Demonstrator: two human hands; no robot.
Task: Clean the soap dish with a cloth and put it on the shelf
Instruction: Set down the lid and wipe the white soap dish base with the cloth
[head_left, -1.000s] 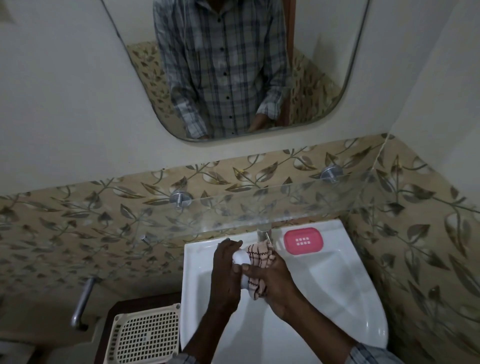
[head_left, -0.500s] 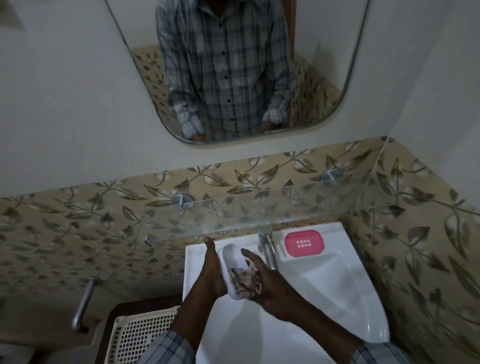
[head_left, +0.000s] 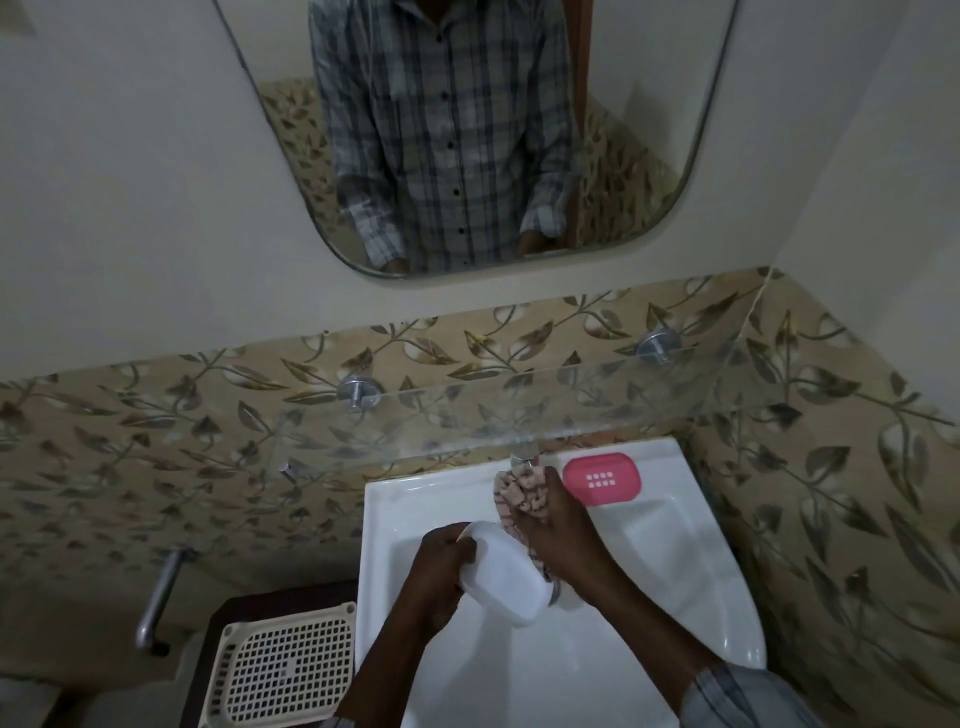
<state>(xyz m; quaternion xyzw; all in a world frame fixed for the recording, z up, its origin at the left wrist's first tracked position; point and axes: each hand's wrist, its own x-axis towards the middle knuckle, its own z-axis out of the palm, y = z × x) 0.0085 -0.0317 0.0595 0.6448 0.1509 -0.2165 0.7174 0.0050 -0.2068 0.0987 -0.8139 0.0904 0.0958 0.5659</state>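
Over the white sink (head_left: 691, 566), my left hand (head_left: 439, 577) grips a white soap dish part (head_left: 506, 577) by its left end, its smooth outer side turned up. My right hand (head_left: 561, 535) holds a pink patterned cloth (head_left: 522, 496) bunched against the dish's right side; part of the cloth hangs under my palm. A pink slotted soap dish insert (head_left: 602, 478) lies on the sink's back ledge, to the right of the tap (head_left: 524, 457). A clear glass shelf (head_left: 467, 415) runs along the tiled wall above the sink.
Two metal shelf brackets (head_left: 358, 392) (head_left: 658, 345) hold the glass. A mirror (head_left: 467, 135) hangs above. A cream perforated basket (head_left: 285, 670) sits on a dark stand left of the sink, and a metal handle (head_left: 161, 597) juts out further left.
My left hand has turned the white dish over, from hollow side up to outer side up. My right hand with the cloth has moved from inside the dish to its right side.
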